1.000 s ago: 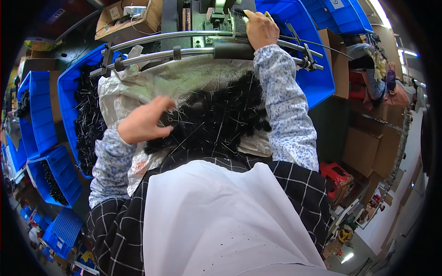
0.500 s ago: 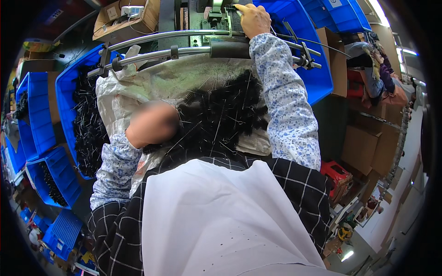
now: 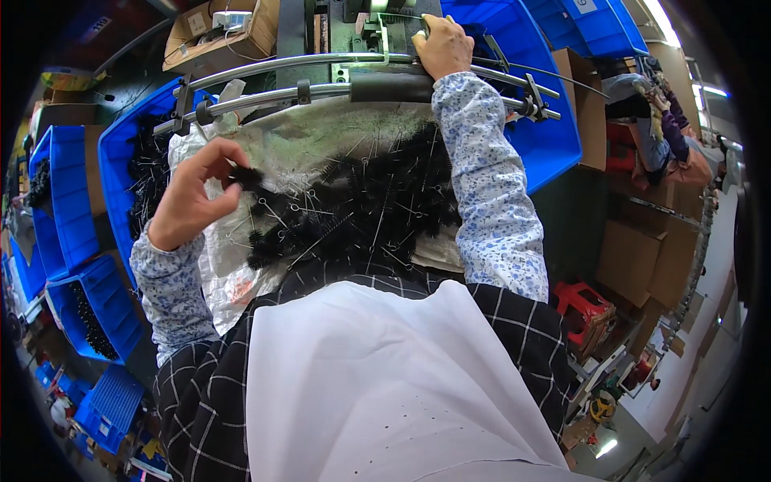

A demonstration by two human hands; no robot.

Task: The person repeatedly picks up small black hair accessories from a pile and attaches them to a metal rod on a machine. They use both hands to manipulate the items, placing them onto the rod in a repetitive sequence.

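Observation:
My left hand (image 3: 191,199) is raised over the left side of my lap. Between its thumb and fingers it pinches a small black bristle brush (image 3: 246,177). Below and beside it, a heap of black twisted-wire brushes (image 3: 357,213), some with looped wire ends, lies on a pale sheet (image 3: 301,132) across my lap. My right hand (image 3: 446,48) is up at the machine (image 3: 341,32), just beyond the metal rails, its fingers closed on a thin wire (image 3: 400,15) that runs left to the machine's head. The fingertips are partly hidden.
Two metal rails (image 3: 265,100) with a dark sleeve (image 3: 391,87) cross in front of me. A blue bin (image 3: 112,169) of black brushes stands at left, another blue bin (image 3: 554,120) at right. Further left are smaller blue bins (image 3: 72,201). A red stool (image 3: 585,309) is at lower right.
My left hand has lifted and moved left off the heap, now with a brush in its fingers. My right hand has shifted slightly nearer, and the black bristles by its fingers no longer show.

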